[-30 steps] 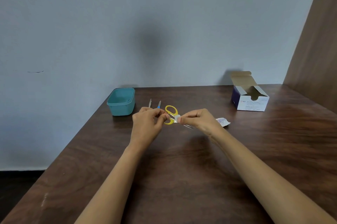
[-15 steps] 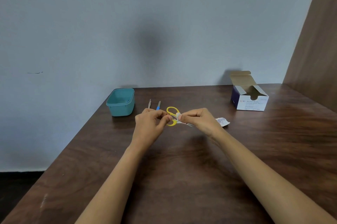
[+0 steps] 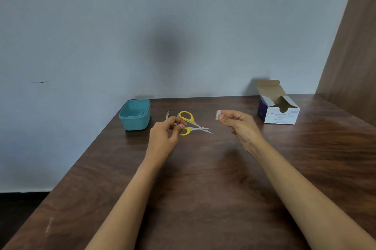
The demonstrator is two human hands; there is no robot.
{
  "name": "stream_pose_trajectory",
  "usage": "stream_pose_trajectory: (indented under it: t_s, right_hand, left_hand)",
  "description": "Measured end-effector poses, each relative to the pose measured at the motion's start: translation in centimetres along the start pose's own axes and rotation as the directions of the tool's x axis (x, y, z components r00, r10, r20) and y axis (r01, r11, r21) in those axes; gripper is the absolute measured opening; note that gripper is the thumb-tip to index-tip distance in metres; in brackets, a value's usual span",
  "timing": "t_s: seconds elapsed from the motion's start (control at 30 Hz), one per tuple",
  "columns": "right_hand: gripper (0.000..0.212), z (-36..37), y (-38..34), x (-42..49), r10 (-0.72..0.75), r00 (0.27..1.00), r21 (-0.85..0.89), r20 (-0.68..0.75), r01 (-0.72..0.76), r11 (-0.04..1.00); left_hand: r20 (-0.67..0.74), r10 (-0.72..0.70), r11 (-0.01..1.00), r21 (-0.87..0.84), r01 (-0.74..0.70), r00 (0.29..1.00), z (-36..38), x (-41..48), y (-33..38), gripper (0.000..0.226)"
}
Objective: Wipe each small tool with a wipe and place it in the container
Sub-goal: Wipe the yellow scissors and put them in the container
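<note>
Scissors in one hand, wipe in the other, hands apart over the surface.

The left hand (image 3: 164,136) has its fingers curled on the lower yellow loop of the scissors (image 3: 196,125), whose shut blades point toward the right edge of the surface (image 3: 203,188). The right hand (image 3: 240,123) pinches a small crumpled white wipe (image 3: 218,115) at its fingertips, clear of the scissors. The teal container (image 3: 134,123) stands open at the far left corner, just beside the left hand. A thin metal tool (image 3: 167,115) lies between container and scissors. An open swab box (image 3: 280,116) sits toward the far right corner.
</note>
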State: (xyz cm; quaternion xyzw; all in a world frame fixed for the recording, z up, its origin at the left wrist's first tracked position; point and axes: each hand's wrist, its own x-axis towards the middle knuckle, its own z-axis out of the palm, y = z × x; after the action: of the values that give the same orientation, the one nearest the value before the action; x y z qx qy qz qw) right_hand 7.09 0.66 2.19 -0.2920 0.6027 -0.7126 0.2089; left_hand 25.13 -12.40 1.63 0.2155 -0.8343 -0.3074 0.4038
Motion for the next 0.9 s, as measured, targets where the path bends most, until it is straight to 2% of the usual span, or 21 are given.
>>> stream_pose_trajectory:
  t_s: [0.07,0.17,0.23,0.4,0.53,0.63,0.9]
  right_hand:
    - [0.02,-0.4,-0.1,0.0,-0.049,0.999,-0.05,0.011,0.049,0.998]
    - [0.004,-0.7,-0.7,-0.2,-0.068,0.997,-0.095,0.047,0.072,0.993]
    - [0.007,-0.9,-1.0,-0.3,-0.054,0.997,-0.117,0.063,0.061,0.991]
    - [0.009,-1.1,-0.4,0.0,0.191,0.978,-0.209,0.089,-0.169,0.963]
    - [0.004,-0.1,-0.1,-0.3,0.278,0.952,-0.137,0.132,-0.26,0.956]
    - [0.006,0.7,0.2,-0.6,0.275,0.946,-0.108,0.17,-0.26,0.96]
    - [0.002,1.8,0.3,-1.2,0.235,0.96,-0.127,0.153,-0.216,0.968]
  left_hand:
    - [-0.004,-0.009,1.0,-0.004,0.009,1.0,-0.1,0.0,0.0,0.011]
    - [-0.008,-0.019,1.0,-0.003,0.019,1.0,-0.1,0.0,0.0,0.013]
    - [-0.01,-0.017,1.0,-0.007,0.016,1.0,-0.1,-0.1,0.2,0.014]
    - [-0.043,-0.008,0.999,-0.053,0.005,0.999,-0.2,-0.2,0.6,0.015]
    - [-0.082,-0.06,0.991,-0.121,0.049,0.995,-0.1,-0.2,0.3,0.019]
    - [-0.088,-0.071,0.99,-0.124,0.059,0.994,0.2,-0.2,0.0,0.02]
    - [-0.109,-0.007,0.998,-0.06,0.001,0.994,0.7,-0.3,0.1,0.023]
